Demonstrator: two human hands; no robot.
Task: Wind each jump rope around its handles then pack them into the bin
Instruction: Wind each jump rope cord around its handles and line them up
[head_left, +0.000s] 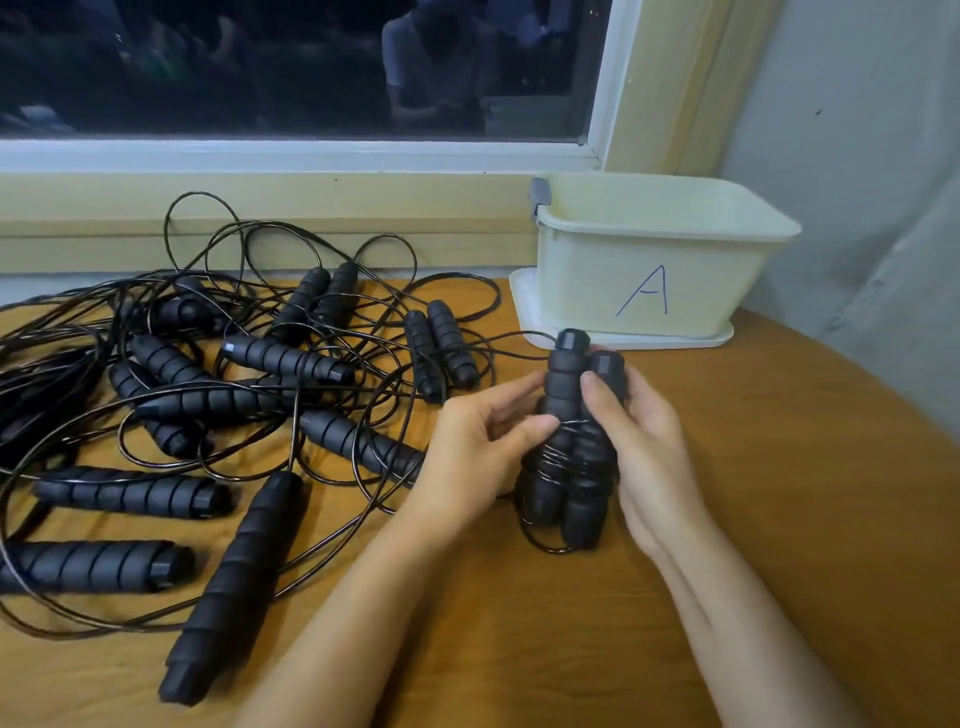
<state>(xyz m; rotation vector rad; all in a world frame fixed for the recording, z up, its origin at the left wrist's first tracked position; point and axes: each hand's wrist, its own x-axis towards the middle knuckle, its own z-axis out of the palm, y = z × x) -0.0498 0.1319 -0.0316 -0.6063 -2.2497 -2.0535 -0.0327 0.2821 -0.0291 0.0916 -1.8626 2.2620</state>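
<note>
Both hands hold one jump rope (569, 452) upright above the wooden table (753, 519): two black foam handles side by side, with thin black cord wound round their middle. My right hand (644, 447) grips the pair from the right, thumb across the front. My left hand (483, 447) pinches the cord against the left handle. A loose end of cord loops below the handles. The cream bin (654, 260) marked with a blue "A" stands behind them at the back right, sitting on its lid; I see nothing in the part of its inside that shows.
Several unwound jump ropes (234, 405) lie in a tangle of black handles and cords over the left half of the table. A window sill and dark window run along the back. A grey wall stands on the right.
</note>
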